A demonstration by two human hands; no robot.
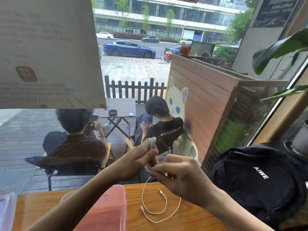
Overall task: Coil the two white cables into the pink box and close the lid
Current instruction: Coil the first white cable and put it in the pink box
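Left hand [141, 157] gripped cable coil [150, 143] above table [191, 220], right hand [180, 175] pinched its tail, second cable [160, 212] loose beside pink box [106, 212]; risk judged: coil springing apart if grip eased.

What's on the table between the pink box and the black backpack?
In the head view, a loose white cable lies on the bare wooden table between the pink box and the black backpack; nothing else lies there.

Soft daylight, wide-angle edge distortion
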